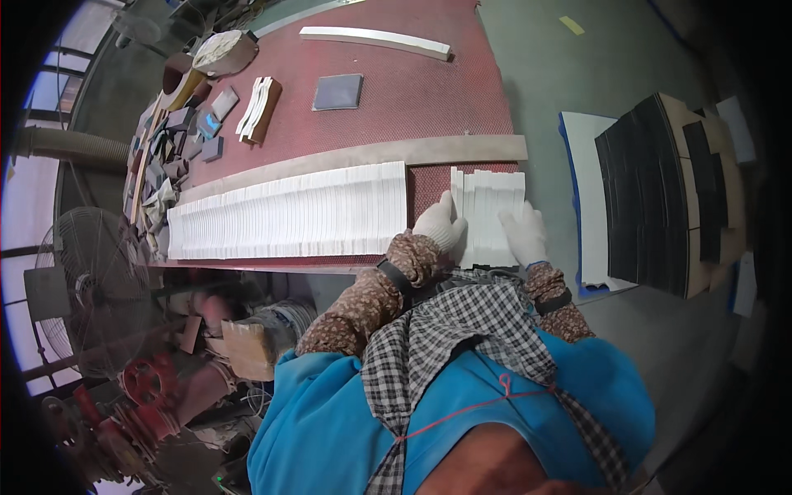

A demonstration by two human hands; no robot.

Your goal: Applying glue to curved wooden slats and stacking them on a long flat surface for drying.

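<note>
Both my hands wear white gloves and hold a short row of white strips (493, 206) between them, at the right end of the red table. My left hand (439, 224) lies against the row's left end, partly in the gap beside it. At the opposite end, my right hand (525, 233) presses against the last strips, its fingers bent over their edge. One strip on the left of the row stands slightly apart at its top. Left of the gap runs a long row of similar white strips (289, 213), packed side by side along a flat straight rail (355, 155).
On the red table (396, 91) lie a grey block (337, 91), a long white bar (375, 41) and a few curved white pieces (257, 110). Scraps and sanding blocks crowd its left edge. Dark stacked boards (648, 198) stand right. A fan (89, 289) is at left.
</note>
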